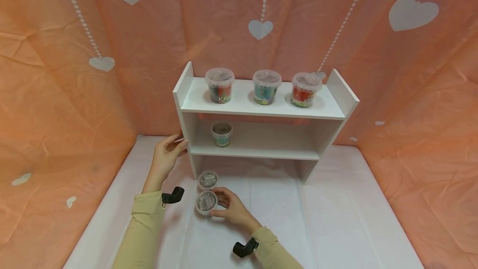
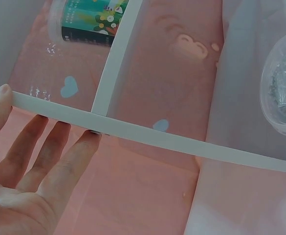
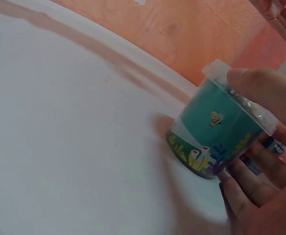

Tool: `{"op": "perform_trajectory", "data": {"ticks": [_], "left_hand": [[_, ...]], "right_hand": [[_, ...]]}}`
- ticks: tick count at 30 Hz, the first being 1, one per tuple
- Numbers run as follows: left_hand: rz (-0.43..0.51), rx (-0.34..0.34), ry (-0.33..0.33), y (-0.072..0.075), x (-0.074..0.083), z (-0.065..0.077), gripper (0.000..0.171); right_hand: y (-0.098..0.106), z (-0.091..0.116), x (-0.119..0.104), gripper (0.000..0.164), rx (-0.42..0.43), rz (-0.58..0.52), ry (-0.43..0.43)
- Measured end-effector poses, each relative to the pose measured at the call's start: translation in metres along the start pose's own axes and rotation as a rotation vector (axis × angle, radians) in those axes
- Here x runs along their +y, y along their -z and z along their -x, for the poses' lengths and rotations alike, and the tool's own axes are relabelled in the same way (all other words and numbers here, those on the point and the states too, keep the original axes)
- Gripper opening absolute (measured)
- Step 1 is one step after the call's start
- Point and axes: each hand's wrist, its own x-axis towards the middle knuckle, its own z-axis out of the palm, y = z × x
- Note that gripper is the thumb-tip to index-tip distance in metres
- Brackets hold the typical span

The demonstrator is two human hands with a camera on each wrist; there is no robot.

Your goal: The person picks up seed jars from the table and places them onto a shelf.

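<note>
My right hand (image 1: 235,211) grips a small plastic tub (image 1: 206,201) with a clear lid, in front of the shelf. In the right wrist view this tub (image 3: 213,125) has a teal label with a bee and plants; the thumb is at its lid and the fingers at its side. Another lidded tub (image 1: 208,179) stands just behind it, by the shelf's left foot. At the white shelf (image 1: 269,140), my left hand (image 1: 165,160) touches the left side panel. The left wrist view shows the fingers (image 2: 69,169) fairly straight, their tips against the panel's outer side.
Three larger lidded tubs line the shelf's top board: a dark and red one (image 1: 220,90), a teal one (image 1: 266,90) and a red one (image 1: 303,94). One small teal tub (image 1: 222,136) stands on the middle board. An orange curtain (image 1: 224,20) hangs behind the white table (image 1: 336,219).
</note>
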Motion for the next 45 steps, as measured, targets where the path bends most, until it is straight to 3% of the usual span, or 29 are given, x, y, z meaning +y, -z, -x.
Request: {"op": "perform_trajectory", "data": {"ticks": [5, 11, 24, 32, 45], "left_hand": [[-0.003, 0.002, 0.0, 0.001, -0.006, -0.002, 0.043], [0.006, -0.003, -0.02, 0.002, -0.013, -0.004, 0.045], [0.006, -0.02, -0.034, 0.004, -0.015, -0.003, 0.046], [0.009, -0.014, -0.025, 0.003, -0.013, -0.004, 0.046], [0.012, -0.002, -0.019, 0.001, -0.012, -0.005, 0.046]], "right_hand": [[0.002, -0.003, 0.022, 0.063, 0.017, -0.016, 0.009], [0.002, -0.004, 0.024, 0.063, 0.011, -0.021, 0.045], [0.002, -0.003, 0.02, 0.061, 0.023, -0.008, -0.012], [-0.003, 0.001, -0.005, 0.061, 0.015, 0.051, 0.003], [0.007, 0.006, -0.006, 0.062, 0.052, 0.06, 0.008]]}}
